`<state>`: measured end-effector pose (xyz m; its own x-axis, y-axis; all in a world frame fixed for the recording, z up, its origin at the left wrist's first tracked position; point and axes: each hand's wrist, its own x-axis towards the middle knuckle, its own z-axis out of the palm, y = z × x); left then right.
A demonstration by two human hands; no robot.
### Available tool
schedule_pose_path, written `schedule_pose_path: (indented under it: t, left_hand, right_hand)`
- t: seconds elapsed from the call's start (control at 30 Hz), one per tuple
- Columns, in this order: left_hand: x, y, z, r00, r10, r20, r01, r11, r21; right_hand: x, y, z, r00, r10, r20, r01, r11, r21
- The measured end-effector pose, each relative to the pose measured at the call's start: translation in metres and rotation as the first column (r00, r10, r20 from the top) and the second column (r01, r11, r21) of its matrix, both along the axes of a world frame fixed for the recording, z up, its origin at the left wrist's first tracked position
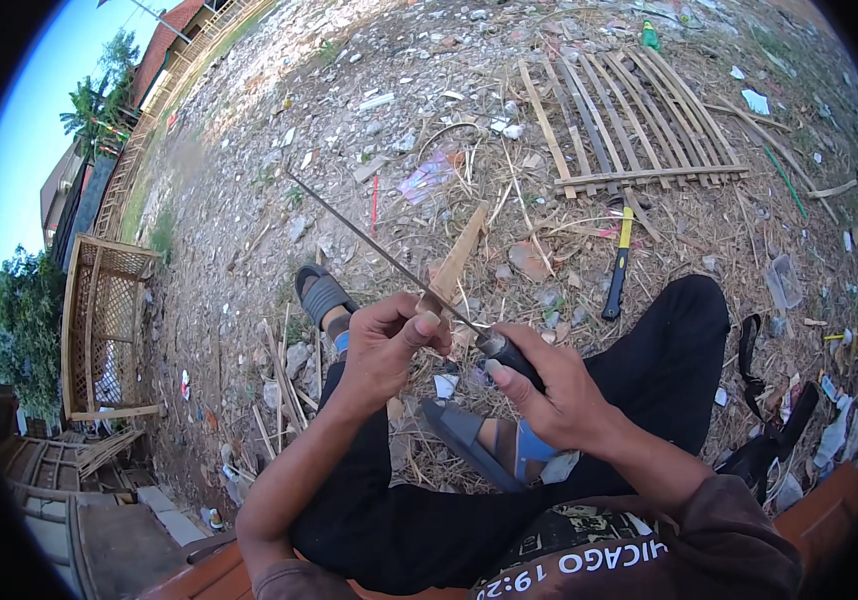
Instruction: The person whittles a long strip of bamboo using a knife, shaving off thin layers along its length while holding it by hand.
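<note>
My right hand [549,385] is wrapped round the black handle of a long knife [367,238], whose thin dark blade, seen nearly edge-on, slants up to the far left. My left hand [399,345] pinches a flat piece of light wood [462,250], which points away from me. The blade crosses beside the wood, close to my left fingers; whether they touch is hard to tell.
A hammer [617,275] with a yellow and black handle lies near my right knee. Beyond it is a slatted wooden panel [649,178]. A lattice-filled wooden frame [109,330] stands at the left. Rubble and litter cover the ground, with a green bottle [651,38] far right.
</note>
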<state>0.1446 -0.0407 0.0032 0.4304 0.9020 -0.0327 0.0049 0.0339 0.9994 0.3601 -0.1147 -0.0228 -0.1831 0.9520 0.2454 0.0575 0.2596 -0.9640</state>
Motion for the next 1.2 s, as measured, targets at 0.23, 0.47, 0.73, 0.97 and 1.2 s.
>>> schedule_pose_path:
  t: [0.23, 0.47, 0.73, 0.97, 1.2]
  left_hand:
    - [0.002, 0.003, -0.008, 0.998, 0.069, 0.002, -0.069, 0.997, 0.021]
    - [0.001, 0.004, -0.010, 0.999, 0.052, -0.013, -0.051, 0.997, 0.051]
    - [0.003, 0.007, -0.009, 0.999, 0.039, -0.030, -0.038, 0.998, 0.047]
    - [0.001, 0.009, -0.003, 0.993, 0.032, -0.116, -0.022, 0.996, 0.089]
    - [-0.009, 0.012, -0.011, 0.988, -0.004, -0.156, 0.025, 0.991, 0.135]
  right_hand:
    - [-0.001, 0.000, 0.004, 0.999, -0.033, -0.004, 0.033, 0.996, 0.086]
    - [0.005, 0.005, 0.010, 0.999, -0.041, -0.023, 0.043, 0.994, 0.096]
    - [0.008, 0.014, 0.013, 0.994, 0.020, 0.109, -0.019, 1.000, -0.015]
    - [0.016, 0.021, 0.014, 0.956, 0.110, 0.272, -0.079, 0.989, -0.123]
    - [0.018, 0.023, 0.005, 0.965, 0.091, 0.248, -0.077, 0.995, -0.063]
